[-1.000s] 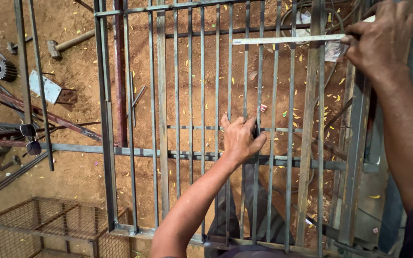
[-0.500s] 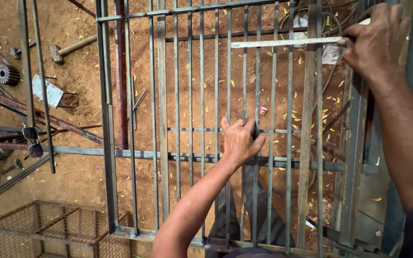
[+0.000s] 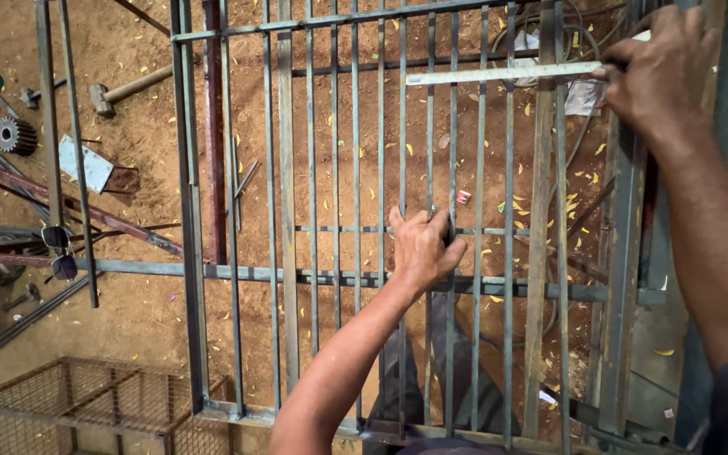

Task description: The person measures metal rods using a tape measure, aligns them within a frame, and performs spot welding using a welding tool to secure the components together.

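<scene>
A metal grille of thin upright bars in a steel frame lies flat over the red dirt below me. My left hand rests in its middle, fingers curled around two of the bars near a cross rod. My right hand is at the upper right, pinching the end of a long flat steel ruler that lies across several bars near the grille's top rail.
On the dirt to the left lie a hammer, a toothed gear wheel, a small grey plate and loose steel bars. A wire mesh cage stands at the bottom left. Yellow leaves dot the ground.
The view has shifted slightly. My right hand and the ruler have edged a little to the left along the top bars. My left hand keeps its grip in the same place.
</scene>
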